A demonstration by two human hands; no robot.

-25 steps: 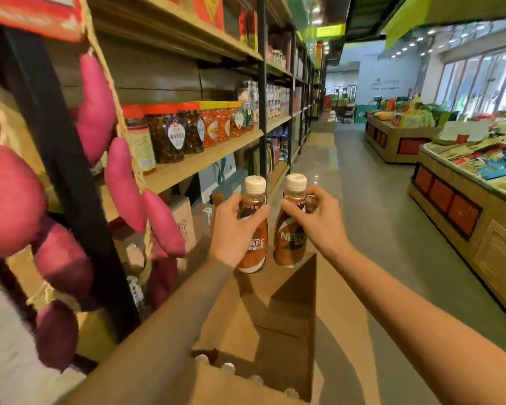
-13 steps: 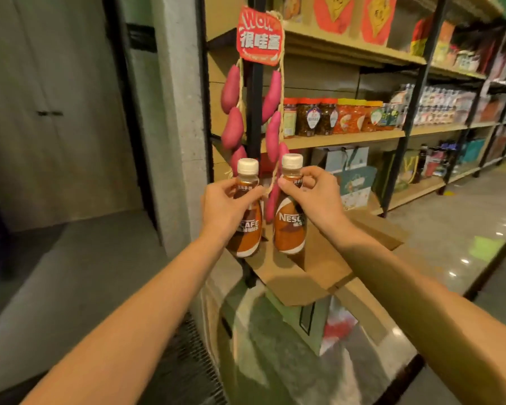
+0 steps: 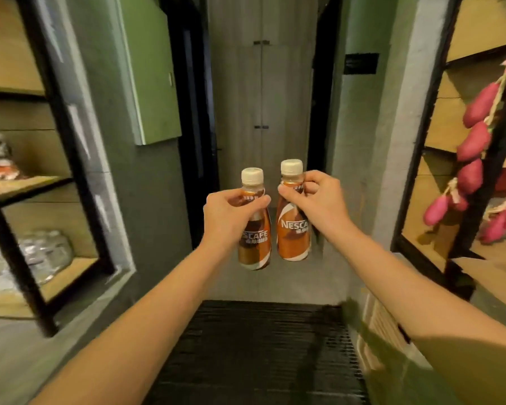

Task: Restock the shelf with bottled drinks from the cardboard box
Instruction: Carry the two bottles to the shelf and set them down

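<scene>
Two brown Nescafe coffee bottles with cream caps hang upright side by side in front of me. My left hand grips the left bottle around its neck and shoulder. My right hand pinches the right bottle at its neck, just under the cap. The bottles are close together, almost touching. A corner of the cardboard box shows at the right edge. A wooden shelf unit with a black frame stands at the left.
A grey wall and closed cabinet doors lie straight ahead. A dark ribbed floor mat is below. Clear jars sit on the left lower shelf. A string of pink sweet-potato decorations hangs on the right shelf post.
My view has swung left, away from the aisle and the jar shelf, past the box, toward the wall and the left shelf unit. Both hands kept hold of their bottles.
</scene>
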